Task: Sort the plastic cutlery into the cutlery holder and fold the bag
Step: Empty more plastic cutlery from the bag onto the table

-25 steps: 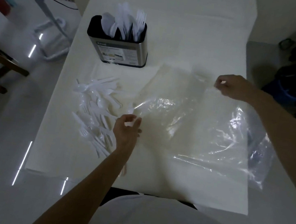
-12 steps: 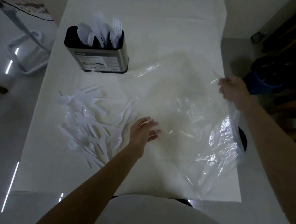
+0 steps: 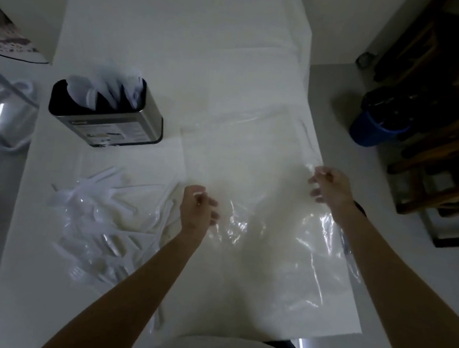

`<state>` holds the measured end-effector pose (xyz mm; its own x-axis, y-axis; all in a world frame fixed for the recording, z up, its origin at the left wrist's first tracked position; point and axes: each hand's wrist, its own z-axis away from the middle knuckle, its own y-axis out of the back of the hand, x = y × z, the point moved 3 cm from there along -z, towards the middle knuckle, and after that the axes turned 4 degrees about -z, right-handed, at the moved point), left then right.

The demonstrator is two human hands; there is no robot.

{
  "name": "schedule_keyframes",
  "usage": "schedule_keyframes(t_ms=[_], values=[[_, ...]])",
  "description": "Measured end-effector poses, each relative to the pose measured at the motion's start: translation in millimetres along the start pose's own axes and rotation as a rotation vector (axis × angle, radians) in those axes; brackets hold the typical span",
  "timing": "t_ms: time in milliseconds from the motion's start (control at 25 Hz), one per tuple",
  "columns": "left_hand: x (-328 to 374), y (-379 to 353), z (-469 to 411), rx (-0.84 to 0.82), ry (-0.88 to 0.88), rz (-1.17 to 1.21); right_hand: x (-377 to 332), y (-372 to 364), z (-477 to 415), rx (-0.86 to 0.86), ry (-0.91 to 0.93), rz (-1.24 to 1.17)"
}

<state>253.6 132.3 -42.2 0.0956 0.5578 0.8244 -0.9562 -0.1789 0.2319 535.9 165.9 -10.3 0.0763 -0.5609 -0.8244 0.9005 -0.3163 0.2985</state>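
White table (image 3: 159,33): cutlery holder (image 3: 107,117), loose cutlery (image 3: 106,216), bag (image 3: 262,207).

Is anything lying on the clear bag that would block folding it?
Nothing visible does. The bag lies spread on the table; the loose cutlery sits left of the left hand, the holder beyond.

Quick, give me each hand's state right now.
Left hand: fingers pinching the near left part of the clear plastic bag.
Right hand: fingers gripping the bag's right edge.
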Motion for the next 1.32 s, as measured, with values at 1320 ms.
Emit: schedule_keyframes(t_ms=[1320], values=[[84.2,-30.0,-97.1,0.397,-0.228,-0.676,-14.4,-36.7,-86.4,0.173,0.254,0.326]])
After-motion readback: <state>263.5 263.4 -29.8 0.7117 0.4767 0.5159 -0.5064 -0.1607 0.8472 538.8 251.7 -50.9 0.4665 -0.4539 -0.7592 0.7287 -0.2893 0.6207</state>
